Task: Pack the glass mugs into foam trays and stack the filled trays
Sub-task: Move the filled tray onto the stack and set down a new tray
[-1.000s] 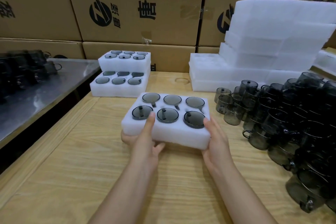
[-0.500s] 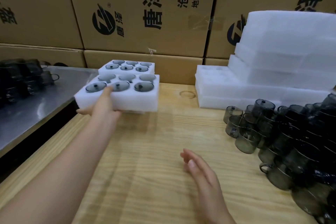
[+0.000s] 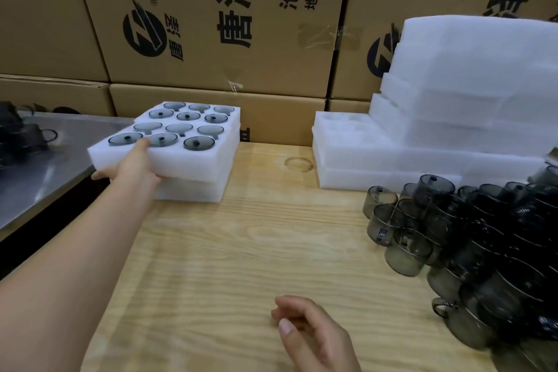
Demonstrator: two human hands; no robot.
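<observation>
1. Left hand: fingers wrapped on the near-left edge of a filled tray, thumb on top, the rest underneath; the tray carries six mugs.
2. Filled tray: sits on or just above a lower tray; contact cannot be told. Its left end overhangs.
3. Rear stack: beyond the fingers, touching the held tray, top tray also filled.
4. Right hand: holds nothing, fingers loosely curled over the bench.
5. Loose mugs: a large heap right of the right fingers, unpacked.
6. Empty trays: piled beyond the heap.
7. Progress: at least three trays appear filled; most mugs remain.
</observation>
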